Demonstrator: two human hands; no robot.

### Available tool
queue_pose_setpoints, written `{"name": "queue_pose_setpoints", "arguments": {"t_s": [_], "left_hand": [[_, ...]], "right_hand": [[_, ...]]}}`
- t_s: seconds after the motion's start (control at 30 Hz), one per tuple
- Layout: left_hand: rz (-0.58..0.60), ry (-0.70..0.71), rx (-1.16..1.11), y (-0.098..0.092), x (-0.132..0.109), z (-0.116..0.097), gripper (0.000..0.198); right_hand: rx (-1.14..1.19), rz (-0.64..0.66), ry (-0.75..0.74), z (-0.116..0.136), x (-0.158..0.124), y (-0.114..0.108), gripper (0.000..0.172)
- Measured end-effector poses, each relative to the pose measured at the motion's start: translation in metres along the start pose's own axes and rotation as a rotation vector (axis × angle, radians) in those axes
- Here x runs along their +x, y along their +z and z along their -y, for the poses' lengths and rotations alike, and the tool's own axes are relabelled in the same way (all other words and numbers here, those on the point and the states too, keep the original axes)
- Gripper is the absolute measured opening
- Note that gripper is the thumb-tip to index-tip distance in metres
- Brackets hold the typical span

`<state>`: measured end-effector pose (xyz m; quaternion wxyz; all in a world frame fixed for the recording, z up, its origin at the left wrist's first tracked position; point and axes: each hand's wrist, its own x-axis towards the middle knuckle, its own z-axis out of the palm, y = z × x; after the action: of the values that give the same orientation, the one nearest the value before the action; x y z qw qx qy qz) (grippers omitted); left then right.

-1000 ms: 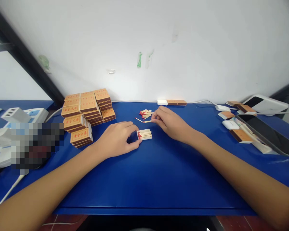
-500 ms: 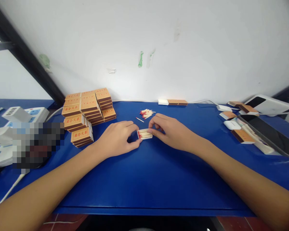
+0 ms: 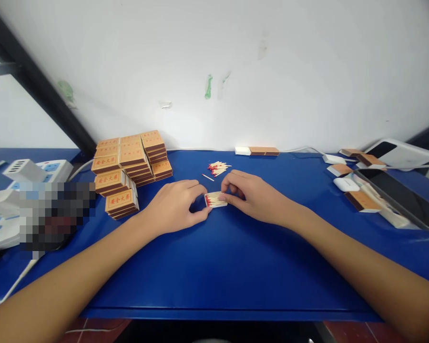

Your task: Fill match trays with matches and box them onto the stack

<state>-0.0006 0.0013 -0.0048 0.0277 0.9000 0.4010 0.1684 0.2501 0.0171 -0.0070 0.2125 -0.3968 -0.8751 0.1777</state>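
My left hand (image 3: 175, 206) holds the left end of the tray (image 3: 219, 206), which lies lengthwise toward my right hand (image 3: 249, 194), whose grip on the matches (image 3: 213, 198) I cannot tell.

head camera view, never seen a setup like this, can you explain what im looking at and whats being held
There is no robot here, just a person's two bare hands. The camera is worn on the head and looks forward and down, so the arms reach in from below.

The left hand grips the left end of a small tray filled with matches. The right hand is at its right end, thumb over the matches; whether it pinches one is unclear.

Beyond, on the blue table, lie a loose match and a match pile. Stacked matchboxes stand at left, a phone at right.
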Motion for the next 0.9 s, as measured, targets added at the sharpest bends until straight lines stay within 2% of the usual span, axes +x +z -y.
{"name": "queue_pose_setpoints", "arguments": {"t_s": [0.1,0.2,0.37,0.53,0.67,0.9], "left_hand": [[0.013,0.000,-0.010,0.000,0.000,0.000,0.021],[0.022,-0.006,-0.011,-0.001,0.000,-0.001,0.020],[0.021,0.011,-0.020,-0.002,0.001,-0.001,0.019],[0.019,0.015,-0.039,-0.001,0.000,-0.001,0.019],[0.028,0.015,-0.033,-0.001,0.000,-0.002,0.018],[0.030,0.008,-0.026,-0.002,0.001,-0.002,0.022]], "right_hand": [[0.006,-0.010,0.004,0.002,0.001,0.002,0.004],[0.012,-0.045,-0.018,0.005,0.000,0.003,0.004],[0.077,-0.017,-0.068,0.013,-0.003,0.007,0.013],[0.010,-0.024,-0.120,0.014,-0.004,0.014,0.018],[-0.073,-0.076,-0.076,0.011,-0.003,0.012,0.015],[-0.070,-0.029,-0.027,0.006,-0.001,0.003,0.010]]}}
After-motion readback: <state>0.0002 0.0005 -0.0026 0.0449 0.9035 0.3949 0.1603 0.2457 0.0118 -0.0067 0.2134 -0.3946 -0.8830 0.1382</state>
